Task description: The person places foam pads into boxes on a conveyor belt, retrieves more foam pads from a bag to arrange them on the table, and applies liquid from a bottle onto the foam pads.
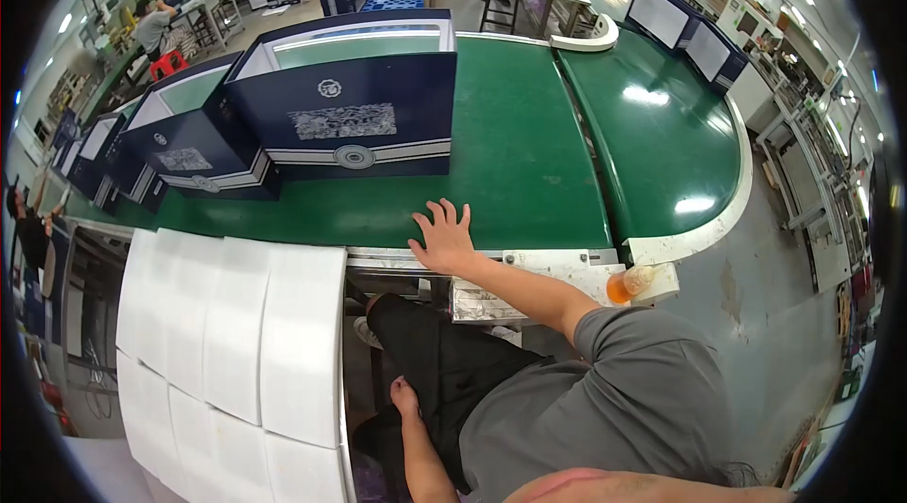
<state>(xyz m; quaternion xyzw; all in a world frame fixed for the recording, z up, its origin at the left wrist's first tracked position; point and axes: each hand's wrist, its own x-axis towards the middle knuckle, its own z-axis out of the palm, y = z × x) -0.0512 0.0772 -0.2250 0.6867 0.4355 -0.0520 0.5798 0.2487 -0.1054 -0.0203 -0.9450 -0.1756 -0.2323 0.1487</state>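
Note:
My right hand (pixel 444 237) is held out over the near edge of the green conveyor belt (pixel 515 144). Its fingers are spread, with nothing in them. Just beyond it stands a large dark-blue box (pixel 345 111) with a white emblem and patterned band, its top open. My left hand (pixel 404 397) rests low against my black trousers (pixel 430 352); its fingers are mostly hidden. Left of my lap lie stacked white foam sheets (pixel 302 333), which neither hand touches.
More blue boxes (pixel 194 139) line the belt to the left, and two blue-and-white boxes (pixel 715 54) stand at its right bend. A bottle with orange liquid (pixel 621 286) sits on the belt's near ledge. Another person (pixel 156 26) sits far left; one more (pixel 36 243) stands at the left edge.

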